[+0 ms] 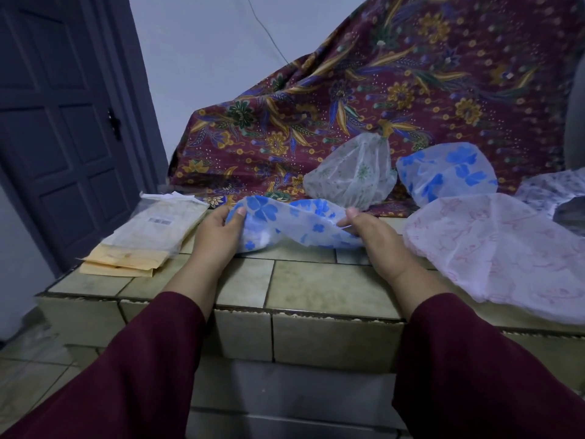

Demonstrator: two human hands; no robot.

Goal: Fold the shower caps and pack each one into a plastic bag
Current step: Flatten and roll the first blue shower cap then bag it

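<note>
A translucent shower cap with blue flowers (291,223) lies stretched across the tiled ledge (304,286). My left hand (218,232) pinches its left edge, thumb on top. The cap's right edge is pinched by my right hand (373,239). A stack of clear plastic bags (158,226) lies to the left of my left hand, on top of some tan envelopes (123,261).
More caps wait behind and to the right: a green-patterned one (351,172), a second blue-flowered one (446,172), a large pink-printed one (493,248) and a purple-dotted one (550,188). A maroon batik cloth (364,99) drapes the back. A dark door (63,122) stands at left.
</note>
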